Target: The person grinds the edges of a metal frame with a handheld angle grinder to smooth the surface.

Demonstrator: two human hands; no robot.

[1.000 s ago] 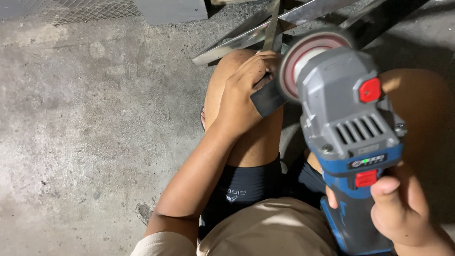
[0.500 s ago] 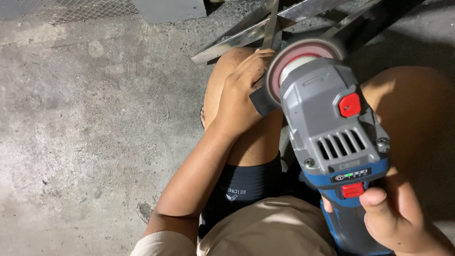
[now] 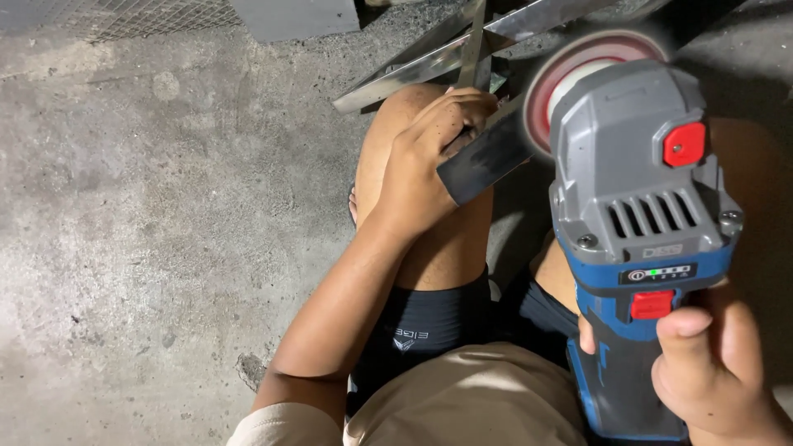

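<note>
My right hand [image 3: 710, 372] grips the blue handle of a grey and blue angle grinder [image 3: 636, 206]; my thumb lies just below its red switch. The grinder's red-rimmed disc [image 3: 570, 74] points away from me, close to some metal angle bars [image 3: 438, 58] on the floor. My left hand [image 3: 425, 157] rests over my left knee and grasps the black side handle [image 3: 483, 161] of the grinder. Several shiny bars cross one another just beyond my fingers.
Rough grey concrete floor [image 3: 157, 215] spreads to the left. A wire mesh panel [image 3: 107, 12] and a grey plate [image 3: 293, 16] lie along the top edge. My knees, dark shorts and beige shirt fill the lower middle.
The grinder has moved right and nearer to the camera, so its body looks larger. My left hand stays on the side handle over my knee.
</note>
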